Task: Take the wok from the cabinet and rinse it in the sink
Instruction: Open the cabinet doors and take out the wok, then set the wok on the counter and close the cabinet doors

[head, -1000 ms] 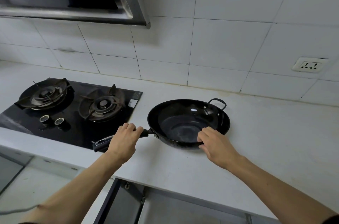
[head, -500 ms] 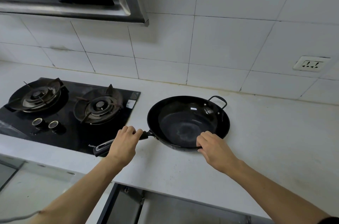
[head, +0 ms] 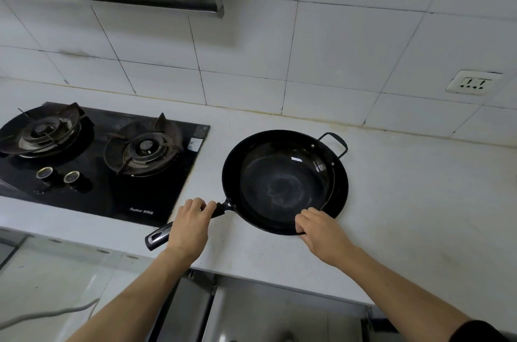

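The wok [head: 285, 182] sits on the desk [head: 419, 201] — left hand [head: 190, 227] wrapped round its handle, right hand [head: 321, 232] gripping the near rim.

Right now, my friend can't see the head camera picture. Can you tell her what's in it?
A black wok sits on a white countertop; the person's left hand grips its long handle and the right hand holds its near rim. A black two-burner gas stove lies to the left, below a white tiled wall.
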`<move>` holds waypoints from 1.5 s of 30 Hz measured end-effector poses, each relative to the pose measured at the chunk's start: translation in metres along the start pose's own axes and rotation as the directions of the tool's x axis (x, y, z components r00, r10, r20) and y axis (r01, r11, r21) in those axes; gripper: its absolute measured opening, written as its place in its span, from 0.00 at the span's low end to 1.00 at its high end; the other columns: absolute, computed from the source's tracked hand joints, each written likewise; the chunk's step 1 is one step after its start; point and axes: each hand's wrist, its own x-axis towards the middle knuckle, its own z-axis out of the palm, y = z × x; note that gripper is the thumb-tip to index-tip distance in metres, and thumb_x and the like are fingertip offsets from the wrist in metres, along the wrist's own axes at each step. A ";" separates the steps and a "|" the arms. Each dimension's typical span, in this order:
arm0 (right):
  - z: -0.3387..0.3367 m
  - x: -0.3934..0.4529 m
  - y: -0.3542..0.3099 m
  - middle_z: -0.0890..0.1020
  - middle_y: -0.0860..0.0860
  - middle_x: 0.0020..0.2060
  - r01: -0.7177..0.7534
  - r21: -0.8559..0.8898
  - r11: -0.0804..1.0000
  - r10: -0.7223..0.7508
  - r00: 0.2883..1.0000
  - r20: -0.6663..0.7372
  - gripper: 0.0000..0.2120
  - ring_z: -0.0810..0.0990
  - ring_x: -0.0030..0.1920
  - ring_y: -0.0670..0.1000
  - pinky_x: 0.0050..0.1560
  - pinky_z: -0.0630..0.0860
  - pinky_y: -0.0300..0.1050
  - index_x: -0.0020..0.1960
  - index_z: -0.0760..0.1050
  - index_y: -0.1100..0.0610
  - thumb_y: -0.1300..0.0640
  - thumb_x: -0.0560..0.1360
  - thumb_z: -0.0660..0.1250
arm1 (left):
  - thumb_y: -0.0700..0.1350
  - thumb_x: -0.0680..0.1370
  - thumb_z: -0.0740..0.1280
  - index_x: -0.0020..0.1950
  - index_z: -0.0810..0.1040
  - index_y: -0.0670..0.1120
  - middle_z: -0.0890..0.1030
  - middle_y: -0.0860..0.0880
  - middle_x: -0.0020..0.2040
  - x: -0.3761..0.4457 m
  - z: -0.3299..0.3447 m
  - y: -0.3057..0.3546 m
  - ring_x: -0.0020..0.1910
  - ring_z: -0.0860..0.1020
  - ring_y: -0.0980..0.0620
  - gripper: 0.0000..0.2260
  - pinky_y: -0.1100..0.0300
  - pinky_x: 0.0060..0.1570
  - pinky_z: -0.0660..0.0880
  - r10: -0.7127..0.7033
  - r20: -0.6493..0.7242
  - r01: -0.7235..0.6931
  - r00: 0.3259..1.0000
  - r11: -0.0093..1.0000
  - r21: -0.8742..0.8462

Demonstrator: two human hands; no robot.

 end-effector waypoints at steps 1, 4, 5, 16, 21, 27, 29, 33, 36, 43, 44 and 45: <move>0.000 0.000 -0.001 0.69 0.42 0.39 -0.009 0.004 1.000 0.009 1.000 0.002 0.14 0.66 0.41 0.45 0.43 0.62 0.37 0.41 0.64 0.49 0.61 0.74 0.68 | 0.27 0.60 0.69 0.50 0.76 0.45 0.75 0.46 0.41 0.000 0.001 0.000 0.38 0.71 0.45 0.23 0.52 0.36 0.74 -0.001 -0.004 0.001 1.000 1.000 -0.003; -0.001 0.002 -0.004 0.70 0.42 0.40 -0.024 0.007 1.000 0.024 0.999 0.021 0.12 0.67 0.41 0.45 0.43 0.63 0.37 0.42 0.67 0.49 0.60 0.74 0.69 | 0.26 0.60 0.69 0.51 0.75 0.45 0.75 0.46 0.42 0.000 0.003 -0.002 0.38 0.70 0.46 0.23 0.53 0.36 0.72 0.000 -0.018 0.000 1.000 1.000 -0.016; -0.001 0.002 -0.005 0.70 0.42 0.41 -0.026 0.006 1.000 0.026 0.999 0.033 0.11 0.67 0.42 0.45 0.44 0.63 0.37 0.43 0.67 0.49 0.59 0.75 0.69 | 0.26 0.60 0.69 0.51 0.75 0.45 0.75 0.46 0.41 0.000 0.004 -0.003 0.37 0.70 0.46 0.23 0.54 0.35 0.71 0.002 -0.019 -0.002 1.000 1.000 -0.019; 0.003 -0.008 -0.016 0.76 0.46 0.49 -0.097 0.027 0.995 0.095 0.994 0.049 0.06 0.68 0.47 0.46 0.52 0.67 0.39 0.53 0.74 0.53 0.53 0.77 0.66 | 0.29 0.61 0.72 0.53 0.76 0.46 0.75 0.47 0.43 -0.007 0.012 -0.012 0.37 0.71 0.46 0.23 0.57 0.35 0.64 0.028 0.039 -0.027 0.999 1.000 -0.013; 0.003 -0.017 -0.022 0.75 0.46 0.52 -0.142 0.030 0.989 0.141 0.989 0.046 0.13 0.70 0.53 0.47 0.57 0.70 0.43 0.57 0.74 0.52 0.47 0.77 0.63 | 0.56 0.69 0.73 0.56 0.75 0.49 0.78 0.48 0.48 -0.008 0.012 -0.016 0.45 0.75 0.45 0.20 0.51 0.44 0.73 0.049 0.087 -0.050 0.995 0.999 0.008; -0.002 -0.029 -0.031 0.75 0.46 0.57 -0.138 0.075 0.988 0.140 0.990 -0.015 0.18 0.72 0.58 0.49 0.60 0.69 0.46 0.62 0.73 0.52 0.44 0.76 0.65 | 0.61 0.72 0.68 0.57 0.75 0.48 0.78 0.47 0.52 -0.023 0.004 -0.015 0.51 0.75 0.43 0.21 0.48 0.48 0.72 0.037 0.000 -0.037 0.999 0.999 -0.008; -0.006 -0.034 -0.035 0.74 0.46 0.58 -0.122 0.095 0.988 0.126 0.991 -0.038 0.19 0.71 0.59 0.49 0.61 0.69 0.46 0.63 0.72 0.51 0.44 0.76 0.64 | 0.60 0.72 0.68 0.57 0.75 0.48 0.78 0.48 0.52 -0.036 -0.002 -0.013 0.52 0.75 0.44 0.21 0.48 0.50 0.72 0.016 -0.023 -0.016 1.000 1.000 -0.009; -0.011 -0.042 -0.039 0.74 0.46 0.59 -0.055 0.127 0.990 0.064 0.995 -0.072 0.19 0.71 0.59 0.49 0.61 0.69 0.47 0.63 0.72 0.51 0.43 0.76 0.64 | 0.59 0.72 0.68 0.58 0.75 0.48 0.77 0.49 0.55 -0.065 -0.016 -0.009 0.54 0.74 0.45 0.20 0.48 0.53 0.73 -0.036 -0.035 0.037 0.999 0.999 0.016; -0.011 -0.052 -0.042 0.73 0.46 0.60 0.000 0.155 0.988 0.013 0.997 -0.081 0.20 0.70 0.61 0.50 0.63 0.68 0.46 0.64 0.71 0.52 0.43 0.76 0.64 | 0.56 0.72 0.69 0.57 0.75 0.47 0.77 0.48 0.55 -0.093 -0.025 -0.003 0.55 0.73 0.43 0.18 0.47 0.52 0.72 -0.122 -0.019 0.123 0.992 0.992 0.015; 0.010 -0.080 -0.057 0.73 0.47 0.61 0.141 0.213 0.967 -0.131 0.989 -0.063 0.20 0.69 0.63 0.50 0.64 0.66 0.45 0.65 0.71 0.53 0.44 0.77 0.64 | 0.54 0.74 0.65 0.56 0.75 0.50 0.77 0.49 0.54 -0.183 -0.034 0.034 0.55 0.73 0.45 0.13 0.52 0.50 0.70 -0.356 0.046 0.357 0.933 0.934 -0.005; 0.014 -0.084 -0.061 0.73 0.47 0.62 0.142 0.218 0.966 -0.134 0.990 -0.051 0.20 0.69 0.63 0.50 0.64 0.66 0.45 0.65 0.71 0.53 0.44 0.77 0.64 | 0.54 0.75 0.64 0.56 0.75 0.50 0.77 0.49 0.54 -0.196 -0.034 0.036 0.54 0.73 0.46 0.13 0.52 0.50 0.69 -0.387 0.065 0.387 0.920 0.922 -0.002; 0.017 -0.087 -0.066 0.72 0.47 0.63 0.132 0.224 0.966 -0.129 0.991 -0.030 0.21 0.68 0.64 0.50 0.64 0.65 0.45 0.66 0.70 0.52 0.44 0.77 0.64 | 0.54 0.75 0.64 0.56 0.74 0.50 0.77 0.50 0.54 -0.210 -0.034 0.037 0.53 0.73 0.47 0.13 0.52 0.50 0.69 -0.413 0.088 0.414 0.907 0.910 0.005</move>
